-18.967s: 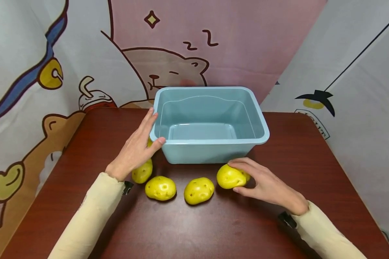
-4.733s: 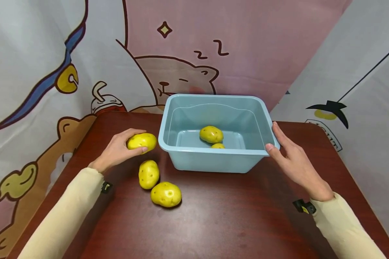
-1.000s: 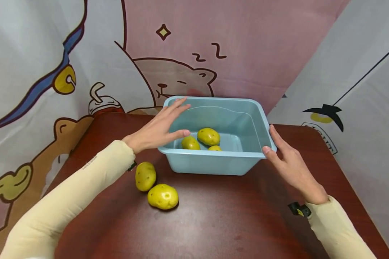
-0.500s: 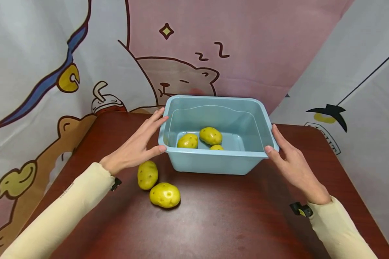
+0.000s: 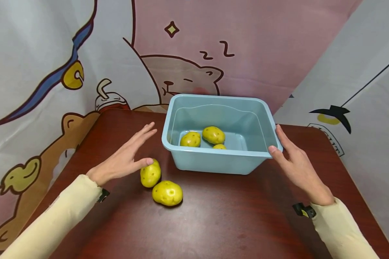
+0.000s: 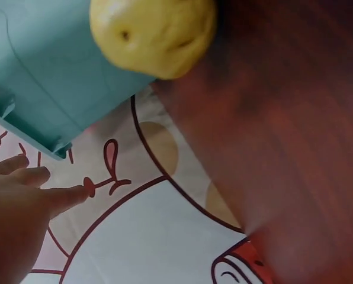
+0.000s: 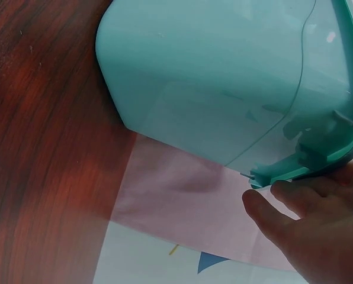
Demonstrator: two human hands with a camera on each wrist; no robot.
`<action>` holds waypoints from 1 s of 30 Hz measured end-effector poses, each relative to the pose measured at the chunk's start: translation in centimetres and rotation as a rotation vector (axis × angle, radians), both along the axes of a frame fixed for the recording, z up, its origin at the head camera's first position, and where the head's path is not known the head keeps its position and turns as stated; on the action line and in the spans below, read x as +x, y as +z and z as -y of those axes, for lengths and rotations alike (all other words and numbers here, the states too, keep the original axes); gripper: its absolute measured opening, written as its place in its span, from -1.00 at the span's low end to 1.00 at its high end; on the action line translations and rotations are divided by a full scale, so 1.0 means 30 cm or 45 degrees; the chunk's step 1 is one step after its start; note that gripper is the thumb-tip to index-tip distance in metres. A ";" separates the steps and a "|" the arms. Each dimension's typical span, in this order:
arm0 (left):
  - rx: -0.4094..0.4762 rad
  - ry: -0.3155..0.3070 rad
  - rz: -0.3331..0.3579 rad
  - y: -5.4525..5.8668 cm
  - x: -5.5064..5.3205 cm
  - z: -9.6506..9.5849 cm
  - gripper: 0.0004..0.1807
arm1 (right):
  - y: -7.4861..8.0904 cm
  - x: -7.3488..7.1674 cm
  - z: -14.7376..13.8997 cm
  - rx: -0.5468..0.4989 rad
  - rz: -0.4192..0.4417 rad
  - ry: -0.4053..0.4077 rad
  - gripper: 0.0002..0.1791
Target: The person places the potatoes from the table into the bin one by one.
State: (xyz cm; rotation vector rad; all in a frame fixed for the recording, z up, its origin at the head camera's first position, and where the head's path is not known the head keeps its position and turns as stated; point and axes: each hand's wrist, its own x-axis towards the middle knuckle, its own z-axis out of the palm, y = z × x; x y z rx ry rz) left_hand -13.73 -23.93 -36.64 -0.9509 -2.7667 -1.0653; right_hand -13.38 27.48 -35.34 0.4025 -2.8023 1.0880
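Observation:
My left hand (image 5: 118, 160) hovers with straight fingers, left of a light blue plastic bin (image 5: 210, 160) and above a yellow potato (image 5: 150, 173). No object is in that hand. Touching that potato, or nearly so, is another potato (image 5: 167, 193) on the tabletop. My right hand (image 5: 299, 167) holds the bin's right rim, thumb at the front corner and fingers along the outer side; the right wrist view shows fingertips under the rim (image 7: 342, 157). Inside the bin lie three potatoes: one at left (image 5: 190, 139), one in the middle (image 5: 213, 135), and one (image 5: 219, 146) mostly hidden by the front wall.
The dark red-brown wooden table (image 5: 210, 223) extends in front of the bin and to both sides. A cartoon-printed cloth (image 5: 253, 43) hangs behind the table's back edge. Black wrist straps sit at both sleeve cuffs.
My left hand has drawn back from above the bin, past its left rim, toward the two table potatoes. Since 4.7 s ago, the potato it held has gone into the bin. The right hand stays put.

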 end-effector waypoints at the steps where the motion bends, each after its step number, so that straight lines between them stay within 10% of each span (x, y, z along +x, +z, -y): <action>1: -0.003 -0.001 0.000 -0.009 0.007 0.004 -0.04 | 0.000 0.000 0.000 0.002 0.003 -0.004 -0.16; 30: 0.026 -0.212 0.085 -0.148 0.172 -0.120 0.13 | -0.008 -0.002 -0.005 -0.012 -0.041 0.026 -0.16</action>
